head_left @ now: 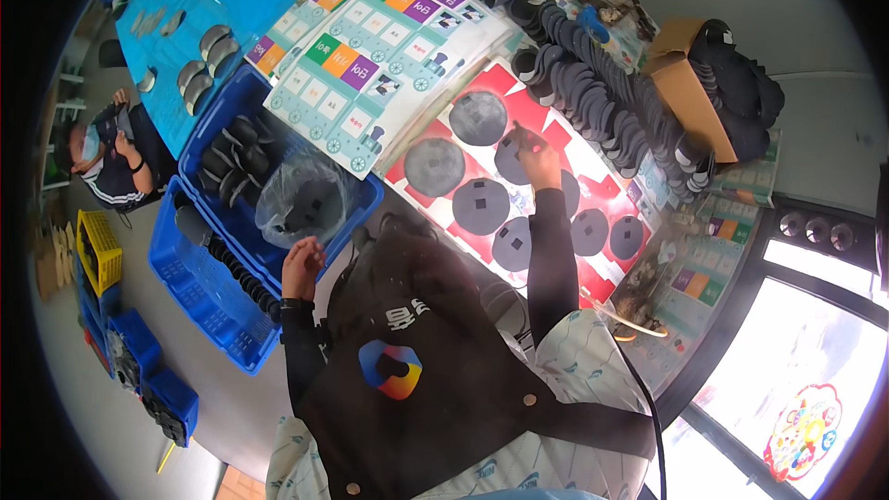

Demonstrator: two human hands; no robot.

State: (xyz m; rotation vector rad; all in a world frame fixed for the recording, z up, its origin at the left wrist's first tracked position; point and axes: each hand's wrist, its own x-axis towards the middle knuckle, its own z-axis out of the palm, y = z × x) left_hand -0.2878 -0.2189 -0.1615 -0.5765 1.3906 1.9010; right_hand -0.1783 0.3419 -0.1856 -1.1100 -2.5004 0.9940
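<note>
Several dark grey round discs (482, 206) lie spread on a red and white board (407, 193). Small black squares show on many of them; the grey disc at the left (433, 167) looks plain. Over a far disc (507, 162) is my right hand (540, 165), its fingertips pinched together around something too small to make out. My left hand (303, 268) is raised beside a clear plastic bag (319, 181) with black pieces in it. Its fingers are curled in, and whatever they may hold is hidden.
Blue crates (181, 255) with black curved pieces stand at my left. Printed sheets (333, 93) are stacked beyond the board. Rows of black curved pieces (579, 74) run along the far right, near an open cardboard box (681, 83). A person (116, 153) sits at the far left.
</note>
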